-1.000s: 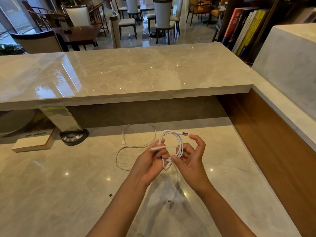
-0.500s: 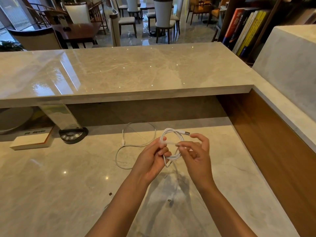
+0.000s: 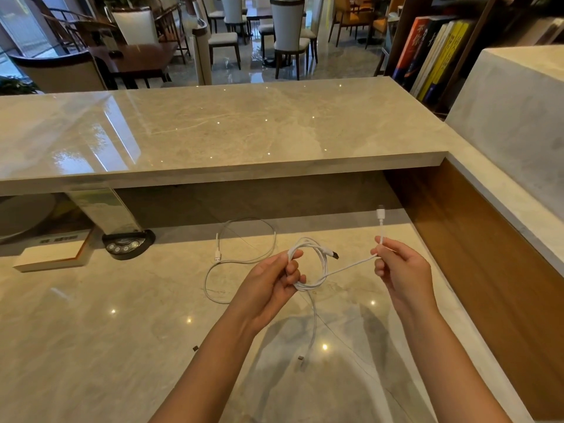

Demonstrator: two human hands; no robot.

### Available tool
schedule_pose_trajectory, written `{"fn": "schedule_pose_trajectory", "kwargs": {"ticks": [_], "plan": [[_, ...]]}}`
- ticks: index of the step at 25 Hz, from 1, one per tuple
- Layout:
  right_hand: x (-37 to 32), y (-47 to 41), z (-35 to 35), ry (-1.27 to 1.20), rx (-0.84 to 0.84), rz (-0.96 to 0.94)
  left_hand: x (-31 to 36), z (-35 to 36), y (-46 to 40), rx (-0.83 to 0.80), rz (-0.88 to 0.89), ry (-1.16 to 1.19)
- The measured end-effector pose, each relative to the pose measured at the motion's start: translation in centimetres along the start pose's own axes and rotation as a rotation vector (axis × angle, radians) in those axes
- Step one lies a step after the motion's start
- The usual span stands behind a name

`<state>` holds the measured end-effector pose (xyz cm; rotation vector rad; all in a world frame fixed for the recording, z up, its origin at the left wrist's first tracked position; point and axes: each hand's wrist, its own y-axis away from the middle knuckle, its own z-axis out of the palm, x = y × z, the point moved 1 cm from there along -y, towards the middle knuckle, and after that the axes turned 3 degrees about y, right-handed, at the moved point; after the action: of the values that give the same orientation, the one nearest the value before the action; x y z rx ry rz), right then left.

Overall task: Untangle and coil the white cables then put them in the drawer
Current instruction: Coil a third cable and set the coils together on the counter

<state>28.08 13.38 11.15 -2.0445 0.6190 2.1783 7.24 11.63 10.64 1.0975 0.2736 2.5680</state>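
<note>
My left hand [image 3: 274,279] grips a small coil of white cable [image 3: 311,264], fingers curled round the bundled loops above the marble surface [image 3: 91,331]. One dark-tipped plug [image 3: 334,255] juts from the coil toward my right hand [image 3: 396,267]. A straight run of the same cable passes from the coil to my right hand, which pinches it between thumb and fingertips; beyond that pinch the cable stands upright and ends in a white connector [image 3: 380,214]. A free tail drops from the coil between my forearms and ends in a plug [image 3: 302,360] near the surface.

A second white cable [image 3: 244,257] lies loose on the surface just beyond my left hand, in an open curve, apart from the coil.

Further to the left of my left hand sit a black oval base with round buttons [image 3: 128,244] and a flat white box [image 3: 52,254] bearing a label too blurred to read. Beyond my right hand, far off, upright books [image 3: 433,53] show Chinese characters on their spines that I cannot read reliably.
</note>
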Motion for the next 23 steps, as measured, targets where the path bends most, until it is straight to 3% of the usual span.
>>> {"fn": "schedule_pose_trajectory", "kwargs": {"ticks": [4, 7, 10, 15, 17, 20, 23], "plan": [[-2.1, -1.5, 1.3, 0.711, -0.356, -0.123, 0.8, 0.0, 0.4, -0.073, -0.056, -0.208], [-3.8, -1.5, 2.8, 0.959, -0.654, -0.213, 1.4, 0.2, 0.5, -0.114, -0.088, -0.209], [-4.3, -0.9, 4.0, 0.95, -0.82, -0.294, 1.4, 0.1, 0.4, -0.113, -0.1, -0.163], [-4.5, 0.5, 4.9, 0.635, -0.972, -0.247, 0.6, -0.2, 0.2, -0.022, -0.133, -0.094], [-4.1, 0.9, 4.8, 0.774, -0.979, -0.405, 0.6, -0.1, 0.1, 0.012, -0.125, -0.074], [-3.3, 1.3, 5.3, 0.841, -0.793, -0.725, 1.0, 0.5, 0.0, 0.021, -0.119, -0.065], [-2.1, 1.2, 5.6, 0.587, -0.614, -0.621, 1.2, 1.0, 0.3, 0.024, -0.116, 0.09]]}}
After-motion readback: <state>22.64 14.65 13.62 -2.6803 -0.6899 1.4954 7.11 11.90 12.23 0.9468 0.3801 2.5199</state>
